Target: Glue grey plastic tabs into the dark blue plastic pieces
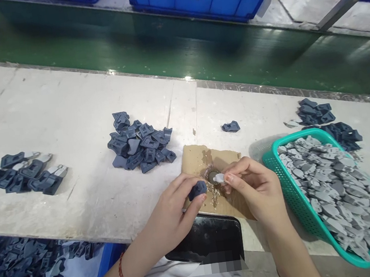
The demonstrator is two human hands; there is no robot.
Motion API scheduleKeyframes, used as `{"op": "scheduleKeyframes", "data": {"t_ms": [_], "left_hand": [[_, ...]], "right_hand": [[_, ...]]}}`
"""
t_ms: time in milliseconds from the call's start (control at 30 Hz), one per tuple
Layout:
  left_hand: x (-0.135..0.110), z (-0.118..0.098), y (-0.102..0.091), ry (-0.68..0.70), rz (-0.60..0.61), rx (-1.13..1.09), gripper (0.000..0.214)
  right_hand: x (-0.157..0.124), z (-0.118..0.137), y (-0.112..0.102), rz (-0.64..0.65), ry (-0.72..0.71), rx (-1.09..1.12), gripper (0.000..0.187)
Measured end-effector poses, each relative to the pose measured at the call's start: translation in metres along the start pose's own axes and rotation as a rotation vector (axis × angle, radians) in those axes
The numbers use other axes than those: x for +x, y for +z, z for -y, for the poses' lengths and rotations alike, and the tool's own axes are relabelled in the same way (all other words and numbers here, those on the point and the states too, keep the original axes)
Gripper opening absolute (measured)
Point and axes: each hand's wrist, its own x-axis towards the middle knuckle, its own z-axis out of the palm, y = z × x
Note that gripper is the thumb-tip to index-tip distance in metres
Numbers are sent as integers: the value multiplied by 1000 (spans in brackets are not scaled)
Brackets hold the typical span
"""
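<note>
Between the thumb and fingers of my left hand (176, 205) is a dark blue plastic part (198, 190). My right hand (258, 188) pinches a small light grey plastic piece (219, 178) by one end. Both hands are close together over a brown cardboard sheet (191, 159), which has a wet, shiny patch around a small dark round spot. The grey piece is over that spot, though I cannot tell whether it touches it. A dark phone (214, 232) lies just below my hands at the table edge.
A green basket (277, 162) of grey pieces stands at the right. Dark blue parts form a heap (141, 144); joined blue-and-grey parts (26, 173) lie left. One blue part (230, 126) lies alone. A blue bin of parts (110, 257) is lower left. A green belt (159, 46) runs behind.
</note>
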Motion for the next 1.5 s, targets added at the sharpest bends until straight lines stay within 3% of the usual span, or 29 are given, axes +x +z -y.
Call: {"op": "scheduleKeyframes", "data": {"t_ms": [167, 800, 1033, 1233, 1367, 1433, 1500], "left_hand": [[0, -1, 1, 12, 28, 39, 17], [0, 0, 2, 84, 57, 73, 19], [-3, 1, -1, 139, 20, 61, 16], [-5, 1, -2, 110, 30, 49, 18], [-5, -1, -4, 132, 16, -28, 20], [-5, -1, -6, 184, -56, -85, 31], [-6, -1, -7, 214, -163, -123, 43]], "right_hand": [[-2, 2, 4, 82, 16, 92, 19], [-2, 10, 14, 206, 25, 75, 19], [-5, 14, 19, 194, 47, 86, 21], [-18, 7, 26, 140, 27, 2, 21], [-27, 16, 14, 208, -21, -181, 22], [-27, 25, -5, 150, -69, -341, 24], [-23, 32, -30, -124, -119, -529, 20]]}}
